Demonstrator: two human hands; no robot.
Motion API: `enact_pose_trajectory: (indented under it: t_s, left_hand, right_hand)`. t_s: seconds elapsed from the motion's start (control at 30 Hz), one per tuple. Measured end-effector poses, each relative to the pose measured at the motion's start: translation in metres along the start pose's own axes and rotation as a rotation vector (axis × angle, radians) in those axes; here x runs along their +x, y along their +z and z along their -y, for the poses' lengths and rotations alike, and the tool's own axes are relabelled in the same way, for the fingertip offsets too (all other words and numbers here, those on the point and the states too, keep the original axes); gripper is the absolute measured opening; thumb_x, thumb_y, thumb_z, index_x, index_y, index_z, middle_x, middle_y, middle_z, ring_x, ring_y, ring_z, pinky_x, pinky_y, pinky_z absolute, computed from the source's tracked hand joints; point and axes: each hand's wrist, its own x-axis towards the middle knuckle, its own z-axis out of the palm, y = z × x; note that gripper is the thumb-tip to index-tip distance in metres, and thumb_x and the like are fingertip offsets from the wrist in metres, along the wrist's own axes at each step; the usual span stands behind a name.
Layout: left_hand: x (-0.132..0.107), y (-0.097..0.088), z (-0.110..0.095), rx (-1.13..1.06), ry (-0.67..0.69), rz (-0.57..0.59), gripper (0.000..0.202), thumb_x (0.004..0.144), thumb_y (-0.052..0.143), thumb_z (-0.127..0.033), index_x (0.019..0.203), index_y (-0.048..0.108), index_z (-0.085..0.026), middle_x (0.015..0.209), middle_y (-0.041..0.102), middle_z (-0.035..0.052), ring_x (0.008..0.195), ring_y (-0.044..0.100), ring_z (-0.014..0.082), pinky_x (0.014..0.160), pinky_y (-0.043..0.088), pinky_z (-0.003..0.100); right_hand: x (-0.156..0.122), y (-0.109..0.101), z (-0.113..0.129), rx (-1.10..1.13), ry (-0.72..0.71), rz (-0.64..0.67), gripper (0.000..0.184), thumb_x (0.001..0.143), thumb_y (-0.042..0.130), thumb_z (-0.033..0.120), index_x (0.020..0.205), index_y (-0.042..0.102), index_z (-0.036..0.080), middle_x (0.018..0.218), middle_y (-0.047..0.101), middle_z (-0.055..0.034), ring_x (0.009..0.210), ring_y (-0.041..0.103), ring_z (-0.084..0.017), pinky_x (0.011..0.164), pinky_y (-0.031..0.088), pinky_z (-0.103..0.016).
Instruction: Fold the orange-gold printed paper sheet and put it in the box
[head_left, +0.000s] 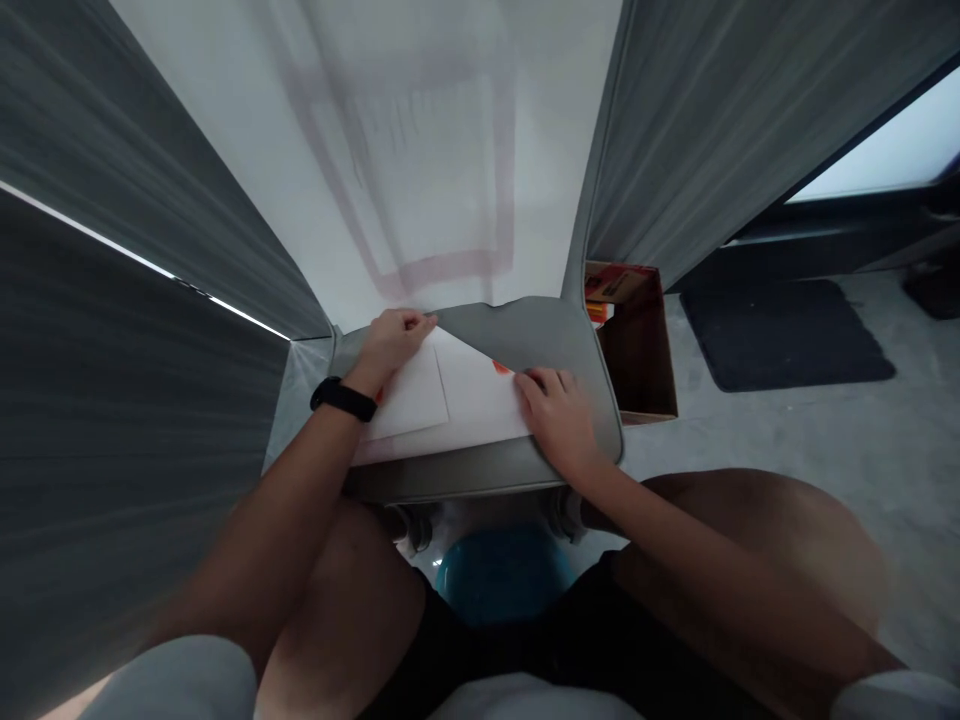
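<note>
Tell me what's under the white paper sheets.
Under the white paper sheets is a grey padded surface. An orange patch shows near the right hand, but the sheets cover the rest, so what it belongs to can't be seen.

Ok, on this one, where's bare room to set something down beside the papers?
Grey padded surface shows between the right hand and the white backdrop, and in a strip along the near edge, below the white papers. It's crowded at the papers, under the left hand and right hand.
</note>
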Motion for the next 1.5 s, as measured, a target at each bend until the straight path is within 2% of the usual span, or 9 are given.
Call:
enact_pose_trajectory:
  t_s: [0.17, 0.33, 0.43, 0.53, 0.67, 0.83, 0.97, 1.23, 1.5]
  left_hand:
    - [-0.001, 0.008, -0.004, 0.103, 0.013, -0.135, 0.012, 0.094, 0.066, -0.031, 0.09, 0.073, -0.022, 0.083, 0.072, 0.0032, 0.078, 0.063, 0.0205, 0.07, 0.039, 0.03]
    - [-0.013, 0.006, -0.007, 0.253, 0.066, -0.312, 0.021, 0.1, 0.06, -0.035, 0.111, 0.073, -0.022, 0.092, 0.076, 0.0085, 0.086, 0.068, 0.026, 0.077, 0.048, 0.035]
    - [-0.036, -0.003, -0.019, 0.304, 0.217, -0.391, 0.025, 0.103, 0.056, -0.032, 0.119, 0.07, -0.019, 0.104, 0.076, 0.0111, 0.096, 0.07, 0.0261, 0.086, 0.052, 0.036]
    - [-0.081, 0.002, -0.038, 0.282, 0.454, -0.341, 0.027, 0.106, 0.051, -0.03, 0.123, 0.069, -0.018, 0.116, 0.075, 0.0115, 0.107, 0.07, 0.0254, 0.096, 0.054, 0.039]
    - [-0.157, 0.052, -0.05, 0.222, 0.647, -0.2, 0.033, 0.109, 0.042, -0.025, 0.13, 0.067, -0.019, 0.128, 0.073, 0.0108, 0.123, 0.067, 0.0229, 0.11, 0.052, 0.04]
    - [-0.218, 0.125, -0.031, 0.414, 0.704, -0.163, 0.052, 0.108, 0.043, -0.03, 0.156, 0.046, -0.01, 0.158, 0.054, 0.0165, 0.155, 0.041, 0.0299, 0.128, 0.034, 0.053]
    - [-0.227, 0.141, -0.022, 0.535, 0.698, -0.179, 0.059, 0.108, 0.042, -0.034, 0.16, 0.039, -0.006, 0.163, 0.046, 0.019, 0.157, 0.037, 0.0312, 0.129, 0.032, 0.055]
    - [-0.219, 0.142, -0.035, 0.589, 0.554, -0.198, 0.061, 0.108, 0.039, -0.036, 0.161, 0.039, -0.006, 0.166, 0.042, 0.0195, 0.158, 0.035, 0.0293, 0.127, 0.034, 0.049]
    - [-0.223, 0.129, -0.022, 0.56, 0.56, -0.178, 0.058, 0.11, 0.034, -0.035, 0.161, 0.04, -0.007, 0.165, 0.044, 0.0178, 0.157, 0.037, 0.0271, 0.131, 0.027, 0.051]
  right_hand:
    - [-0.004, 0.011, -0.003, -0.016, 0.008, -0.094, 0.027, 0.107, 0.05, 0.021, 0.117, 0.074, 0.021, 0.116, 0.068, -0.0117, 0.1, 0.05, -0.025, 0.081, 0.034, -0.038]
    - [-0.002, 0.016, 0.0, -0.016, 0.03, -0.117, 0.027, 0.107, 0.049, 0.022, 0.116, 0.075, 0.021, 0.115, 0.068, -0.0118, 0.1, 0.05, -0.025, 0.082, 0.033, -0.038]
    - [0.0, 0.017, 0.002, -0.004, 0.048, -0.109, 0.026, 0.107, 0.05, 0.022, 0.113, 0.075, 0.021, 0.116, 0.069, -0.0111, 0.099, 0.048, -0.025, 0.082, 0.032, -0.038]
    - [0.0, 0.016, 0.004, 0.02, 0.073, -0.098, 0.024, 0.106, 0.051, 0.021, 0.11, 0.075, 0.021, 0.115, 0.069, -0.0104, 0.098, 0.047, -0.026, 0.082, 0.031, -0.038]
    - [0.001, 0.01, 0.006, 0.063, 0.083, -0.056, 0.022, 0.106, 0.052, 0.022, 0.112, 0.073, 0.02, 0.117, 0.067, -0.012, 0.102, 0.047, -0.027, 0.082, 0.031, -0.038]
    - [0.003, -0.001, 0.008, 0.07, 0.091, 0.037, 0.022, 0.105, 0.052, 0.021, 0.115, 0.071, 0.018, 0.122, 0.066, -0.0149, 0.107, 0.049, -0.029, 0.084, 0.034, -0.038]
    - [0.004, -0.005, 0.01, 0.074, 0.107, 0.068, 0.026, 0.106, 0.047, 0.02, 0.118, 0.07, 0.018, 0.125, 0.065, -0.0158, 0.11, 0.05, -0.03, 0.087, 0.036, -0.039]
    - [0.004, -0.005, 0.01, 0.046, 0.101, 0.057, 0.027, 0.107, 0.044, 0.019, 0.121, 0.067, 0.016, 0.127, 0.063, -0.0175, 0.111, 0.05, -0.029, 0.088, 0.035, -0.039]
    - [0.001, -0.008, 0.012, 0.031, 0.1, 0.044, 0.029, 0.107, 0.042, 0.018, 0.12, 0.067, 0.015, 0.126, 0.064, -0.0173, 0.109, 0.05, -0.027, 0.087, 0.034, -0.038]
